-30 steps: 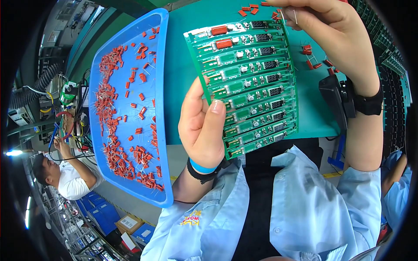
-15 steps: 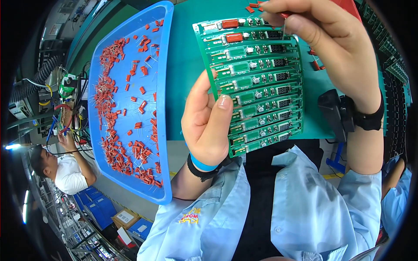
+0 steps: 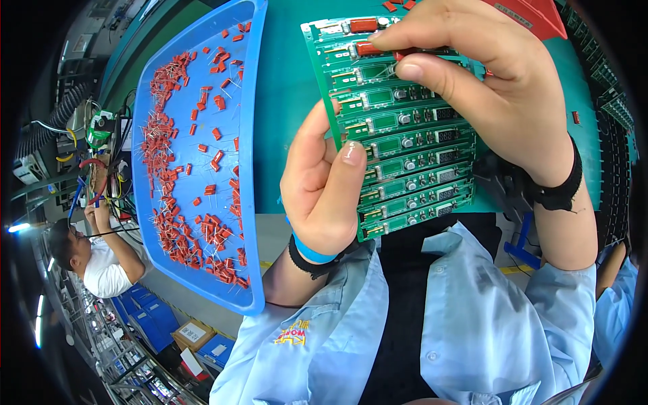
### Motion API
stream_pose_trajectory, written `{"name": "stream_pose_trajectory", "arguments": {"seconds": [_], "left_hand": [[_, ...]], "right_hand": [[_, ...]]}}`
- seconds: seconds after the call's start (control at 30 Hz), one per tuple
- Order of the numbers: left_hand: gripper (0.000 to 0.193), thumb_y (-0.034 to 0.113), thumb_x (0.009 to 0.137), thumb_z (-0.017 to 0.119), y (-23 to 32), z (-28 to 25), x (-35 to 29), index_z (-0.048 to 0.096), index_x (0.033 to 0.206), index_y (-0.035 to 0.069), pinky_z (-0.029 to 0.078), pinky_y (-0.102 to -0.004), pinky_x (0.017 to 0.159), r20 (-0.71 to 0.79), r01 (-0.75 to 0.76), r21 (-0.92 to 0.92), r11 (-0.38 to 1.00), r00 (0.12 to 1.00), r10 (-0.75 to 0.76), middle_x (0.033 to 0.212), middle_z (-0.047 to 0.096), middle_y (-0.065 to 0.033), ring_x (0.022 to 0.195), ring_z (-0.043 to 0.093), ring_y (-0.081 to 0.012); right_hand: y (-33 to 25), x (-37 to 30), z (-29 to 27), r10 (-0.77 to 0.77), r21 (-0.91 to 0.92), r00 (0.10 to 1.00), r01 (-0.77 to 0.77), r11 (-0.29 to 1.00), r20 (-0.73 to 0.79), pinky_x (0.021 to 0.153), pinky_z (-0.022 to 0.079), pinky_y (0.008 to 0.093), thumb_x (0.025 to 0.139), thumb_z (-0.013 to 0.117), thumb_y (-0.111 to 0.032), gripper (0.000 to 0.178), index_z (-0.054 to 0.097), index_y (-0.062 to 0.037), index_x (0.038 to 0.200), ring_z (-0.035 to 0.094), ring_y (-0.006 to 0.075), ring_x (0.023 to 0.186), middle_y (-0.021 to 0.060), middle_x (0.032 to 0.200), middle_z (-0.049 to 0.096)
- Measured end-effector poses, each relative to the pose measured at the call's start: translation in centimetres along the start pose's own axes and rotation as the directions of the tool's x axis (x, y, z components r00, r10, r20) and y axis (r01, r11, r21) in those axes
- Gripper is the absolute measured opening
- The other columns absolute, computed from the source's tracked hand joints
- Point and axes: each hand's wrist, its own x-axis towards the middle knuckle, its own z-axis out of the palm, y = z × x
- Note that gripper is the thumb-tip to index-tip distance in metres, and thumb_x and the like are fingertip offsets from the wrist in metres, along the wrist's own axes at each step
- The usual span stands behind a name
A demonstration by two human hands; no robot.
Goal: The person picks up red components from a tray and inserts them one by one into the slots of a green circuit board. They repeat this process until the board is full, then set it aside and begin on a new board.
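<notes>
My left hand point(image 3: 317, 196) grips the left edge of a green circuit board panel point(image 3: 388, 145), thumb on top and fingers behind. The panel is tilted and carries a stack of long narrow boards with small dark displays. Two red capacitors lie in the far rows: one capacitor point(image 3: 363, 25) in the farthest, another capacitor point(image 3: 368, 48) just below it. Over the third row, my right hand point(image 3: 503, 88) pinches a red capacitor point(image 3: 399, 55) between thumb and forefinger; its legs point at the board. My fingers cover much of that capacitor and the row's right part.
On the left stands a blue tray point(image 3: 258, 135) with many loose red capacitors point(image 3: 162, 138). A red bin point(image 3: 530, 15) sits far right, and a stray capacitor point(image 3: 576, 117) lies on the green mat point(image 3: 287, 74). A black object point(image 3: 496, 179) is beside my right wrist. Another person point(image 3: 101, 263) works at left.
My right hand has moved left and nearer, from the panel's far right corner to the left part of the third row, carrying the capacitor. My left hand still holds the panel.
</notes>
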Motion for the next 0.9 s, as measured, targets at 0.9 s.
{"name": "stream_pose_trajectory", "arguments": {"seconds": [0.9], "left_hand": [[0.046, -0.004, 0.090, 0.040, 0.0, -0.4, -0.1, 0.028, 0.134, -0.007, 0.045, -0.0218, 0.074, 0.033, 0.026, 0.034, 0.999, 0.999, -0.027, 0.106, 0.060, -0.0164, 0.085, 0.059, -0.0113]], "right_hand": [[-0.3, -0.5, -0.3, -0.079, -0.150, 0.996, 0.083, 0.985, 0.028, 0.061, 0.049, 0.0313, 0.069, 0.071, -0.007, 0.021, 0.066, -0.0018, 0.088, 0.060, 0.0246, 0.069, 0.0106, 0.078, 0.063]]}}
